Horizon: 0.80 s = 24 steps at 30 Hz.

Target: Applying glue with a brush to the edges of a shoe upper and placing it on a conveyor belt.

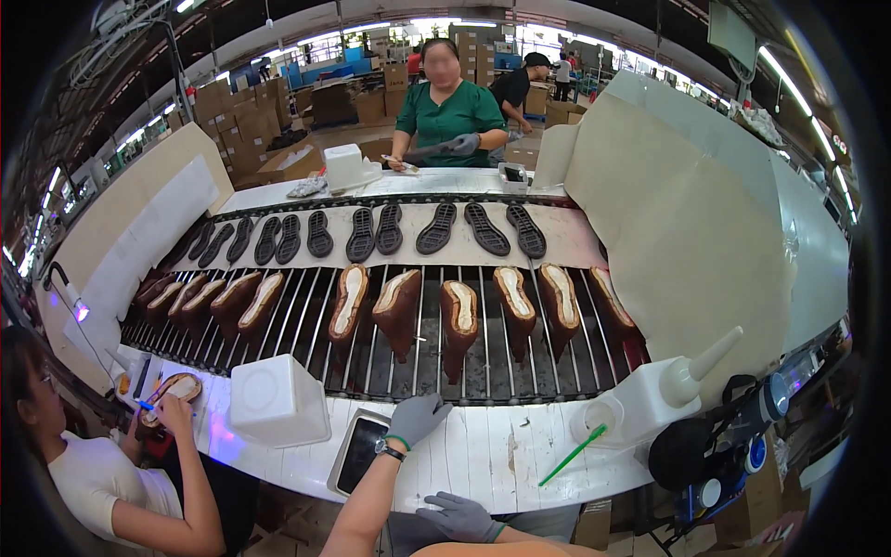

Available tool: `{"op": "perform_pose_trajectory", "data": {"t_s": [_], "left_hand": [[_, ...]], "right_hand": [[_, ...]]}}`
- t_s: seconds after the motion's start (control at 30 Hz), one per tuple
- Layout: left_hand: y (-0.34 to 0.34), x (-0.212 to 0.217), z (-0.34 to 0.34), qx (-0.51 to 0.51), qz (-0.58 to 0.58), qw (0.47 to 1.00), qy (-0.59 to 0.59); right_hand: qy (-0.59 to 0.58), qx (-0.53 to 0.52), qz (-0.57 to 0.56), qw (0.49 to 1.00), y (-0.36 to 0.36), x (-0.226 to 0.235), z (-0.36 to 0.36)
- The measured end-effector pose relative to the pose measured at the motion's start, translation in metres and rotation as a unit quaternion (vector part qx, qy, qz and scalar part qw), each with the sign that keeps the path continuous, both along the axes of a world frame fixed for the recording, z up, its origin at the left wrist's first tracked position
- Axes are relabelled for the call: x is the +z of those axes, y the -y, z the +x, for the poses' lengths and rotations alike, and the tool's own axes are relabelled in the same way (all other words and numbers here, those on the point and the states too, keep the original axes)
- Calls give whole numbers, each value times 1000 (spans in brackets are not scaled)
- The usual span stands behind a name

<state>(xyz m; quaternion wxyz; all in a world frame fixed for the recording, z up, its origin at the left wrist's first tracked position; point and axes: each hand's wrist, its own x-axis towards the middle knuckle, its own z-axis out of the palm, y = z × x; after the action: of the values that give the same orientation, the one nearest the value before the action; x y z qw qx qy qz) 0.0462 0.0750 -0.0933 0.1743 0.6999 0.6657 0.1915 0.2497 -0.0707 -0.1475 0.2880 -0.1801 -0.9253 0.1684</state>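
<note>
My left hand [419, 420], in a grey glove with a watch at its wrist, rests on the white table [483, 455] by the conveyor's near edge. It holds nothing, fingers stretched out. Closer to me, my right hand [461, 516], also grey-gloved, hangs at the table's front edge with its fingers apart and empty. Beside my left wrist lies a white tray [336, 472] with a dark flat object [363, 455] in it. Brown shoe uppers on lasts [396, 311], undersides up, stand along the metal-rod conveyor [422, 371]. Black shoe soles [436, 229] lie in a row beyond them.
A white jug [659, 395] and a green-handled brush [571, 457] are at right; a white plastic container [276, 399] is at left. Pale panels [687, 213] flank the conveyor. One person [450, 116] opposite holds a sole; another [111, 483] at left brushes an upper.
</note>
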Motion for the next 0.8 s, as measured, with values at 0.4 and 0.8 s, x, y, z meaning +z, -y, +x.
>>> {"op": "perform_pose_trajectory", "data": {"t_s": [0.4,0.8], "left_hand": [[8,2,2,-13,1,999,32],[1,4,-1,-14,-31,999,5]], "right_hand": [[0,23,29,999,3,-19,3],[-10,17,-25,1000,-1,7,1]]}}
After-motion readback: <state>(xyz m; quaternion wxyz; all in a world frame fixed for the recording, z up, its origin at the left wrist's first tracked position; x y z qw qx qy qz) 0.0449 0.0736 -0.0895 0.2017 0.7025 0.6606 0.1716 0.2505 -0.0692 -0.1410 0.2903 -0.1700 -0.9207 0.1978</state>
